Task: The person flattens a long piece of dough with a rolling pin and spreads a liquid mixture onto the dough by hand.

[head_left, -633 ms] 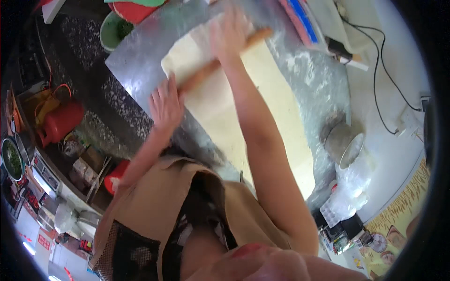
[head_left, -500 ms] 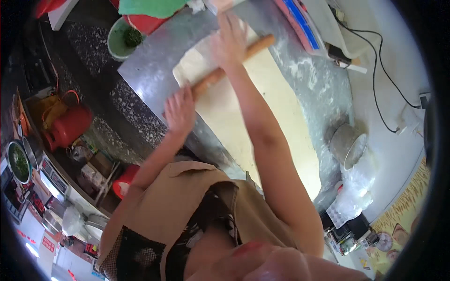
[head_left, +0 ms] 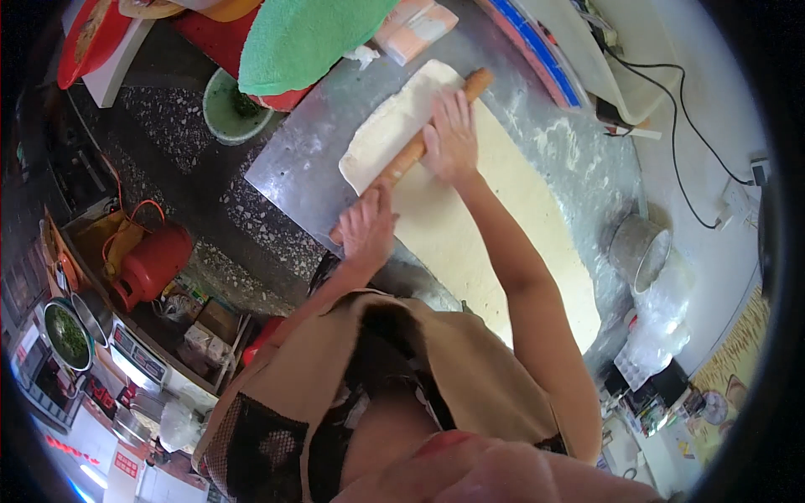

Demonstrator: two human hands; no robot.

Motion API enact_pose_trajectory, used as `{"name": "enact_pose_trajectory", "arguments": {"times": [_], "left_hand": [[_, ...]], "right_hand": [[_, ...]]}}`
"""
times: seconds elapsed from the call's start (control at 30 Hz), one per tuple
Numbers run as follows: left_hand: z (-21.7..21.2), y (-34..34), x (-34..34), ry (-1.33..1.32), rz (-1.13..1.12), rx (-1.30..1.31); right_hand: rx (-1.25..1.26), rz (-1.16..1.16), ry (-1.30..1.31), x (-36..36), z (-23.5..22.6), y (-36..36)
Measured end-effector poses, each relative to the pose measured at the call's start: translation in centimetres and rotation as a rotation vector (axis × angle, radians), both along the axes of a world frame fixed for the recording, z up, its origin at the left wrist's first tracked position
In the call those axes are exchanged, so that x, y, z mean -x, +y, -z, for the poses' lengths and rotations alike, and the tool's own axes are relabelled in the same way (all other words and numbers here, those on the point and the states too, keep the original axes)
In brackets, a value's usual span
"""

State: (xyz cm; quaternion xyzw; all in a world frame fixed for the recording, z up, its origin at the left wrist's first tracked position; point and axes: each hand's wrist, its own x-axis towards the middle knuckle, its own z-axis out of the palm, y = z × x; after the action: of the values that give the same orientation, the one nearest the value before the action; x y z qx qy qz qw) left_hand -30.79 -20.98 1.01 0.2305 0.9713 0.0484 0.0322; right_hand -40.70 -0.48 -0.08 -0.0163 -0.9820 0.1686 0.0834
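Observation:
A long wooden rolling pin (head_left: pixel 409 157) lies slantwise across a wide, pale sheet of dough (head_left: pixel 520 218) near its far end. My left hand (head_left: pixel 369 228) is closed round the pin close to its near-left end, beside the dough's edge. Farther up, my right hand (head_left: pixel 453 138) grips the pin toward its far-right end, fingers curled over the wood. Beyond the pin a short strip of dough (head_left: pixel 394 117) reaches the far edge. The rest of the sheet runs back toward my body, partly hidden by my right forearm.
Under the dough is a floured metal worktop (head_left: pixel 289 163). A green cloth (head_left: pixel 310 42) and green bucket (head_left: pixel 235 109) stand far left. Pink-and-white packs (head_left: pixel 415 29) lie at the back. A metal pot (head_left: pixel 639 251) and plastic bags (head_left: pixel 658 327) sit right. A red gas cylinder (head_left: pixel 153 264) stands left.
My right hand, blurred and stretched out over the dough's far end before, is now closed on the pin. My left hand stays at the pin's near-left end. The whole view has shifted.

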Motion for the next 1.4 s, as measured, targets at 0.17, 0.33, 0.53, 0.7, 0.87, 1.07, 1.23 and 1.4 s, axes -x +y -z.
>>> {"name": "enact_pose_trajectory", "arguments": {"times": [0.17, 0.33, 0.53, 0.7, 0.87, 1.07, 1.23, 1.4], "left_hand": [[0.7, 0.1, 7.9, 0.091, -0.101, 0.179], [1.3, -1.1, 6.3, 0.044, -0.073, 0.094], [0.6, -3.5, 7.3, -0.079, -0.160, -0.043], [1.0, -6.5, 14.5, -0.053, 0.179, -0.185], [-4.8, -8.4, 15.5, 0.143, 0.571, -0.174], [-6.2, 9.9, 10.2, 0.056, 1.242, -0.059], [-5.6, 28.1, -6.6, 0.167, 1.714, -0.653], [1.0, 31.6, -20.4, -0.129, 1.723, -0.195]], "right_hand": [[0.120, 0.106, 0.241, 6.8, -1.4, -0.7], [0.200, 0.139, 0.269, 5.0, -0.7, -2.2], [0.126, 0.303, 0.176, 5.1, 1.2, -2.3], [0.056, 0.461, 0.460, 11.8, -0.6, -5.6], [-0.001, 0.054, 0.405, -1.6, -3.9, -2.4], [-0.013, 0.743, 0.097, -30.3, -2.6, 1.3], [0.101, 1.635, 0.132, -41.9, -2.8, -5.8], [-0.191, 2.240, -0.170, -48.1, 1.3, -6.0]]}}
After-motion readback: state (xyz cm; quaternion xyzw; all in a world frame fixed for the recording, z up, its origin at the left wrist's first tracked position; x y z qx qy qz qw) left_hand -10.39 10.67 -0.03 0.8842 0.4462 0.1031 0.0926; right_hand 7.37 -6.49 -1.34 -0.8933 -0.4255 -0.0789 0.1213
